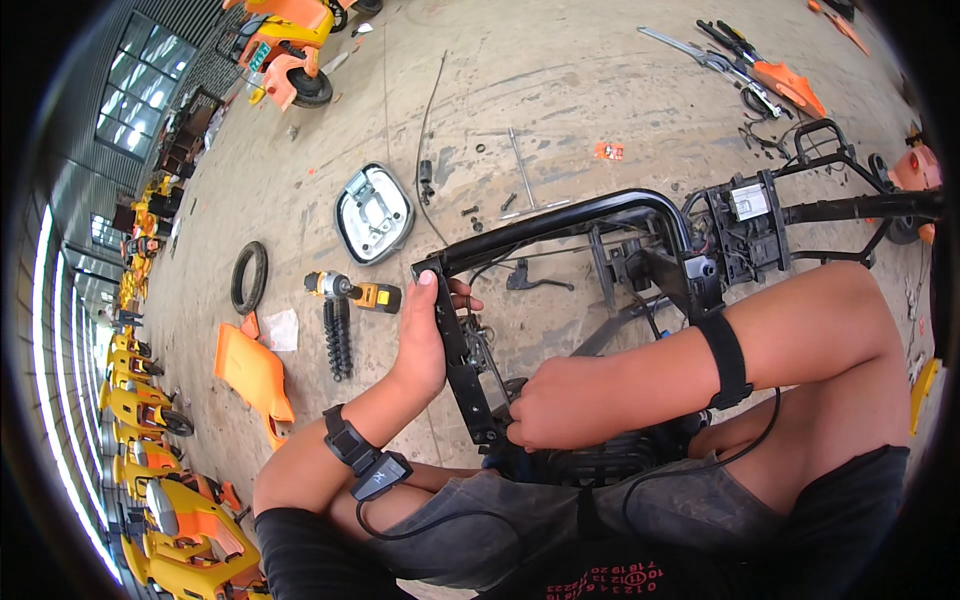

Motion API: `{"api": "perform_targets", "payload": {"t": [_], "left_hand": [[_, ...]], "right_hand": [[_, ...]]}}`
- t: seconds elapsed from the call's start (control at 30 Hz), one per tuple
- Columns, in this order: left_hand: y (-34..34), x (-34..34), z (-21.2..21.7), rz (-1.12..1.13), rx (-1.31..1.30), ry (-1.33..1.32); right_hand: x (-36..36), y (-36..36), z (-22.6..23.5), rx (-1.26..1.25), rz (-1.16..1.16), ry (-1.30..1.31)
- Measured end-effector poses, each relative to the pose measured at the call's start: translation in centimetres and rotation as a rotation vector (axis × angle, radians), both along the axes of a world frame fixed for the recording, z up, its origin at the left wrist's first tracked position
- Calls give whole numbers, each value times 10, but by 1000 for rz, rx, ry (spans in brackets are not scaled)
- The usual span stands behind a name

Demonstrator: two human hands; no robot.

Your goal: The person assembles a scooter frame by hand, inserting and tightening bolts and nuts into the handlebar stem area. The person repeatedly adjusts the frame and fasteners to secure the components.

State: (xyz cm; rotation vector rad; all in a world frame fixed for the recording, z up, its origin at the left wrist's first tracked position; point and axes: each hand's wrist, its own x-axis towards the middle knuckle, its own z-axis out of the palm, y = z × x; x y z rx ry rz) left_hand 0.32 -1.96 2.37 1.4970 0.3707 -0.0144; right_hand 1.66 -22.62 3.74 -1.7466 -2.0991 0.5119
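A bare black scooter frame (590, 207) lies in front of me, its bent tube running from upper right to a flat, drilled bracket (462, 385). My left hand (428, 330) is closed around the corner where tube and bracket meet, thumb on the near side and fingertips showing behind. Close to the bracket's lower end, my right hand (562, 403) has its fingers curled together. A small dark part shows at those fingertips, but what they hold is hidden. Below the right forearm, a black ribbed part (605, 458) is partly covered.
Left of the frame lie a yellow-black impact wrench (375, 296), a coil spring (338, 340), a tyre (249, 278) and an orange panel (255, 375). Beyond are a grey-white cover (374, 214), a T-handle wrench (520, 170) and a brake lever (530, 278). Yellow scooters (195, 530) line the left wall.
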Motion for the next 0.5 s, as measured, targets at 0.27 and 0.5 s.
{"api": "perform_targets", "payload": {"t": [0.27, 0.5], "left_hand": [[9, 1, -7, -90, 31, 77], [11, 2, -7, -126, 35, 94]], "right_hand": [[5, -14, 15, 133, 5, -103], [5, -20, 14, 129, -18, -132]]}}
